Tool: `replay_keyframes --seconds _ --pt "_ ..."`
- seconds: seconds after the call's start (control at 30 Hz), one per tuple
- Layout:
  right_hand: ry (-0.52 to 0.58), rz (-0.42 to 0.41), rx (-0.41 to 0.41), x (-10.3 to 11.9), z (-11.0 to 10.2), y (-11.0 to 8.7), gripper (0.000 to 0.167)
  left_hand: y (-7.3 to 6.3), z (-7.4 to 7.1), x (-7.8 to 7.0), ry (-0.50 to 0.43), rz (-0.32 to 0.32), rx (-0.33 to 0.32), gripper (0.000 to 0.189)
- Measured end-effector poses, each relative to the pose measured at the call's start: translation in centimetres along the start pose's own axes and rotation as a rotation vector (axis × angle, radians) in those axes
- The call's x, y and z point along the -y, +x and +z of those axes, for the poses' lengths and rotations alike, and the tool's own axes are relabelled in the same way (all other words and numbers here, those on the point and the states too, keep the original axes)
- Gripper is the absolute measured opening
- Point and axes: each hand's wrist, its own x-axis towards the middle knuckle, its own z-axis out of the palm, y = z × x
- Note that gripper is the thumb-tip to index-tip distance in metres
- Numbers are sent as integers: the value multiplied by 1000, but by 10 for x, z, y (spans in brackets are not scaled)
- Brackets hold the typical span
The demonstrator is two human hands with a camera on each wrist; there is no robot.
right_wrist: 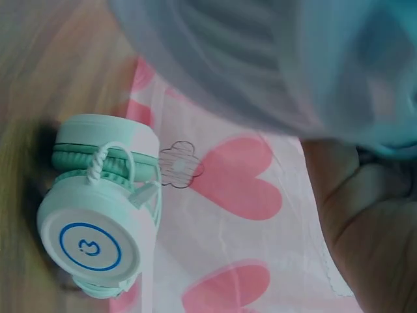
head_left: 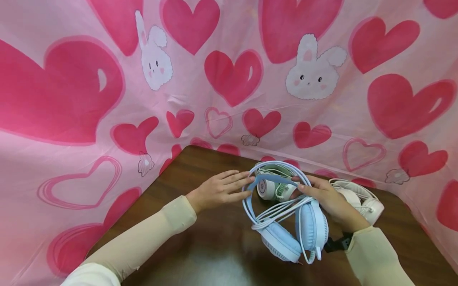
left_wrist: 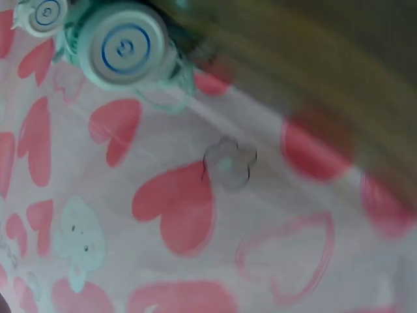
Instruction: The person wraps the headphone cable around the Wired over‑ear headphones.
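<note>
A pair of light blue headphones [head_left: 310, 226] is held up over the wooden table, ear cups down, its thin white cable bundled across the headband. My right hand [head_left: 330, 200] grips the headband at its right side, fingers behind it. Straight fingers of my left hand [head_left: 223, 190] touch the left side of the band; the thumb is hidden. In the right wrist view a blurred ear cup [right_wrist: 260, 59] fills the top, above part of my right hand [right_wrist: 371, 228]. Behind the blue pair lie green-padded white headphones [head_left: 266, 190], also seen in the left wrist view.
White headphones [head_left: 370, 208] lie on the table [head_left: 211, 234] to the right, beyond my right wrist. A black object [head_left: 338, 243] lies partly under that forearm. Pink cloth [head_left: 250, 99] with hearts and rabbits hangs along the table's back and sides.
</note>
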Motion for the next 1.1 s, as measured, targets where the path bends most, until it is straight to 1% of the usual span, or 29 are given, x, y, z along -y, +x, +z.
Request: replay_keyframes --seconds 0.07,0.13,0.17,0.2,0.23,0.27,0.33,0.4,0.47,0.57,0.63,0.7,0.73,0.8,0.83,0.87,0.9,1.0,1.03,1.1 --pt "10 -38 0 4 -2 0 31 1 5 -5 -100 -147 -14 57" --pt "22 -62 10 8 -3 0 29 3 12 -13 -219 -327 7 74" --pt "23 -72 15 10 -3 0 29 4 16 -17 -284 -416 32 80" --pt "14 -76 16 11 -3 1 29 6 20 -22 -366 -496 71 83" --pt "8 -78 16 12 -3 1 29 8 23 -27 -448 -555 121 84" --pt "-5 -79 12 13 -2 2 29 9 26 -32 -543 -603 171 81" --pt "-22 -77 4 14 -1 3 29 13 31 -40 -736 -667 261 72" --pt "-44 -72 -9 14 1 4 29 18 35 -46 -915 -678 307 63" --pt "-63 -68 -19 15 2 5 29 23 38 -49 -1017 -644 340 57" --pt "-88 -56 -42 17 3 4 31 28 41 -53 -1123 -594 385 49" --pt "-95 -55 -57 18 3 4 31 29 40 -56 -1165 -584 427 48" --pt "-95 -52 -69 20 2 3 30 29 41 -58 -1196 -587 409 52" --pt "-93 -52 -74 20 1 3 29 30 41 -59 -1205 -586 383 54" --pt "-85 -71 -74 22 0 4 26 31 43 -60 -1188 -589 336 57" --pt "-81 -83 -71 22 0 4 25 32 43 -61 -1187 -591 323 56" --pt "-69 -89 -69 23 0 4 25 32 44 -62 -1204 -599 320 54" --pt "-61 -99 -69 23 -1 4 25 32 44 -63 -1246 -624 336 52" --pt "-26 -122 -62 24 -2 5 24 30 42 -66 -1427 -701 402 47" --pt "-18 -124 -62 25 -2 5 24 30 41 -68 -1487 -725 411 48" --pt "-14 -127 -72 25 -4 4 24 30 40 -70 -1612 -763 395 54"
